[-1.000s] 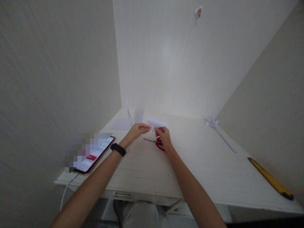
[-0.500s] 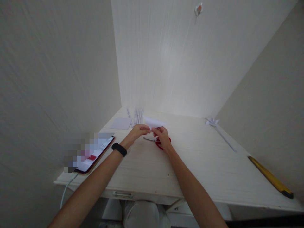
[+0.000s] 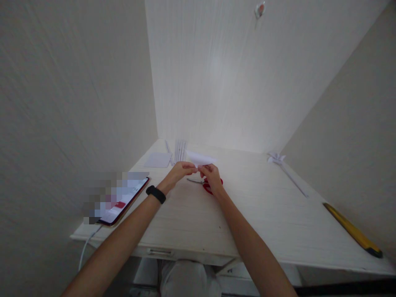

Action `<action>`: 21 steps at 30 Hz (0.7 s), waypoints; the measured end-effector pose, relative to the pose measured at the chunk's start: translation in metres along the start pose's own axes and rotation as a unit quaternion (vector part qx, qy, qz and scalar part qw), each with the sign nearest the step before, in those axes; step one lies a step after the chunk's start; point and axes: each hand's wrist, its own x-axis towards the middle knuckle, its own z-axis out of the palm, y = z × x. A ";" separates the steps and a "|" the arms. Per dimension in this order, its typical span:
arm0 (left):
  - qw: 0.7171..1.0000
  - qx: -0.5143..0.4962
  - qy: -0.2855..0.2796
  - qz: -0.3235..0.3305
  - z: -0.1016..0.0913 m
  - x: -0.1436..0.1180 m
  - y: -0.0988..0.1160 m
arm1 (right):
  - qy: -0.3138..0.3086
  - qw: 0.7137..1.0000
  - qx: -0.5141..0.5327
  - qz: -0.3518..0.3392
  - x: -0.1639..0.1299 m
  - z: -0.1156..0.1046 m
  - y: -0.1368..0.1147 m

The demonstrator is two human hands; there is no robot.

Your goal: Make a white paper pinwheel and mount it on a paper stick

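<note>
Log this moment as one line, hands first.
right hand: pinching white paper | left hand: at its near edge, grip unclear | red-handled scissors: on desk, partly hidden by right hand | phone: on desk's left side

Head-worn view, forward and down over desk (image 3: 266, 218)

This is a desk nook: a white table (image 3: 266, 218) between pale walls (image 3: 213, 99).

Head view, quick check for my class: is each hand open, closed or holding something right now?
Left hand: beside the white paper; grip cannot be told.
Right hand: closed, holding the white paper.
</note>
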 end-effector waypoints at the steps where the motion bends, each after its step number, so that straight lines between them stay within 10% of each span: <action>1: 1.000 -0.001 0.002 -0.001 0.000 0.000 0.000 | 0.000 1.000 0.000 -0.002 0.000 0.000 0.000; 21: 0.999 -0.006 0.028 0.018 0.006 -0.002 0.004 | 0.007 1.000 0.013 -0.006 0.000 0.000 0.001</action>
